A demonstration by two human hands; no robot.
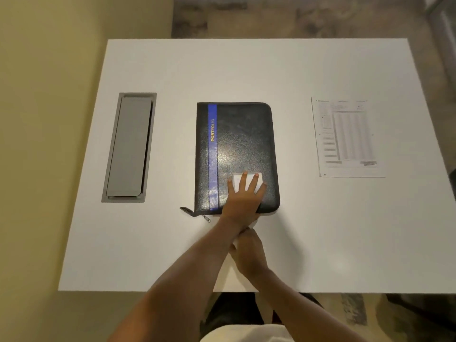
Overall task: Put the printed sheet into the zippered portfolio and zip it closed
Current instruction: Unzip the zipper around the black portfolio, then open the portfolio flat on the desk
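The black zippered portfolio [244, 144], with a blue stripe and gold "PORTFOLIO" lettering, lies shut in the middle of the white table [246, 70]. Its zipper pull [206, 218] and zipper tail [187, 210] stick out at the near left corner. My left hand [243, 196] rests flat on the near part of the cover, fingers spread over a white label [256, 178]. My right hand [248, 250] sits on the table just in front of the portfolio, its fingers tucked under my left wrist and partly hidden. The printed sheet [348, 137] lies flat to the right, apart from both hands.
A grey rectangular cable hatch [129, 146] is set into the table on the left. The table's near edge [172, 290] runs just below my forearms. Patterned carpet [296, 16] shows beyond the far edge.
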